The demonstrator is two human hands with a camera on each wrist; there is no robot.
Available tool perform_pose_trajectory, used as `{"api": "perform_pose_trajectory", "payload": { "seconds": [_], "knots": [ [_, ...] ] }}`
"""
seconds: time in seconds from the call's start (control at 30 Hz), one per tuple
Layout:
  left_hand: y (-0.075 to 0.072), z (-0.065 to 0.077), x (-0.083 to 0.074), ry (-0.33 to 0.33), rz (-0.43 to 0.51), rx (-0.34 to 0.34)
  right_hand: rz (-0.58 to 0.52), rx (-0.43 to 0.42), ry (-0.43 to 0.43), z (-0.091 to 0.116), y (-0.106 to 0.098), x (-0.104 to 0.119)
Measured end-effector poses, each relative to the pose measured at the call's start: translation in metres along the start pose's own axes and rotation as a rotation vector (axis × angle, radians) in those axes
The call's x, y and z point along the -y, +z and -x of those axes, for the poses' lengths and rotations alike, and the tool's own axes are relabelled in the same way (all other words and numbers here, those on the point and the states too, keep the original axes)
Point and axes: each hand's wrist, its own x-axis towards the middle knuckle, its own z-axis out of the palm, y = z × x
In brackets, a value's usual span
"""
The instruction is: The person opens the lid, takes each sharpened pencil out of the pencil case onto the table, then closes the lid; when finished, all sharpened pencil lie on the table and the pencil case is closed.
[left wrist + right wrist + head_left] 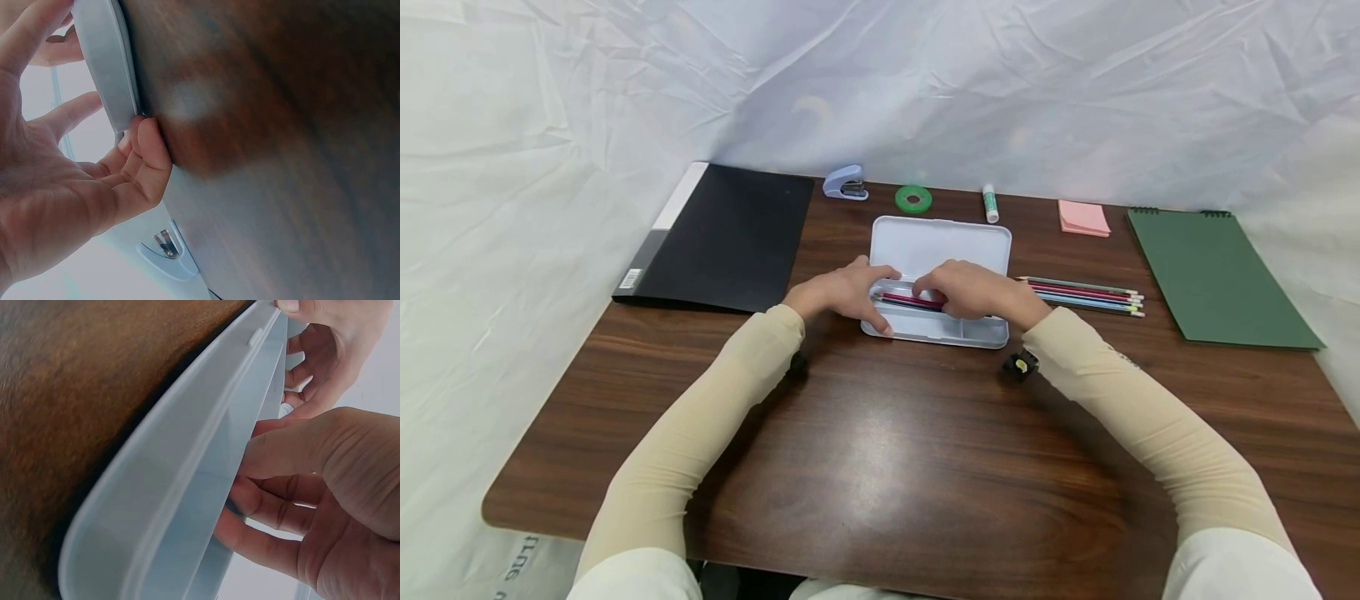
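A pale pencil case (940,242) stands with its lid up on the brown table. My left hand (850,292) grips its left end, thumb at the front corner and fingers toward the back. In the left wrist view, fingertips curl round the edge of the case (109,62). Inside its long compartment lie a red pencil and darker pencils (912,302). Over these my right hand (970,290) bends its fingers down into the case. From the right wrist, the thumb and fingers (269,531) dip behind the case wall, which hides their tips.
Several pencils (1082,296) lie in a row right of the case. Behind stand a stapler (846,183), green tape (913,199), a glue stick (990,204) and pink sticky notes (1083,218). A black folder (730,233) lies left, a green notepad (1221,275) right.
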Motion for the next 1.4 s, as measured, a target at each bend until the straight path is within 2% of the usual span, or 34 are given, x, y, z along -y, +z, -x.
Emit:
{"api": "perform_pose_trajectory", "payload": {
  "seconds": [0.27, 0.47, 0.63, 0.97, 1.4],
  "knots": [
    [-0.0005, -0.0004, 0.0006, 0.001, 0.001, 0.003, -0.024, 0.002, -0.004, 0.0, -0.0005, 0.0001],
    [-0.0013, -0.0004, 0.0019, 0.003, 0.002, 0.0, -0.11, -0.003, -0.053, 0.001, -0.0045, -0.0024],
    [-0.0013, -0.0006, 0.002, -0.003, 0.013, 0.005, -0.162, 0.042, -0.081, 0.0001, -0.0077, -0.0018],
    [0.0023, -0.0008, 0.0032, 0.017, 0.0, -0.006, -0.154, 0.117, -0.095, -0.0022, -0.0041, 0.002],
    [-0.0001, -0.0004, 0.0008, 0.008, -0.001, 0.003, -0.157, 0.114, -0.106, -0.0026, -0.004, 0.003]
  ]
}}
